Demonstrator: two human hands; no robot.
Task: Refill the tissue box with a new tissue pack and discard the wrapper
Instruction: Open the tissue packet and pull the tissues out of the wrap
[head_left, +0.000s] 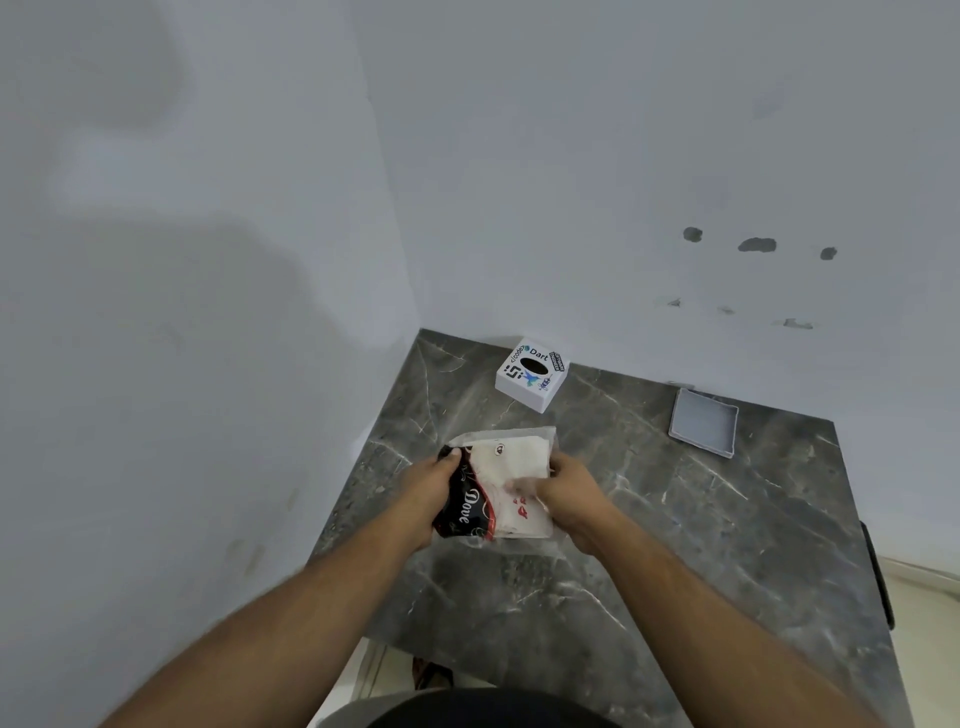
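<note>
A tissue pack (511, 475) lies in the middle of the dark marble counter (675, 545), white tissues in a clear wrapper with a black and red printed end. My left hand (428, 480) grips that black end of the wrapper. My right hand (563, 486) holds the pack's right side, with fingers on the white tissues. The white tissue box (531, 373), covered in stickers and with a dark oval opening on top, stands behind the pack near the wall corner. Neither hand touches it.
A flat grey square lid or tray (704, 422) lies at the back right of the counter. White walls close the left and back sides. The counter's front edge (467, 665) is just in front of my body, with floor below.
</note>
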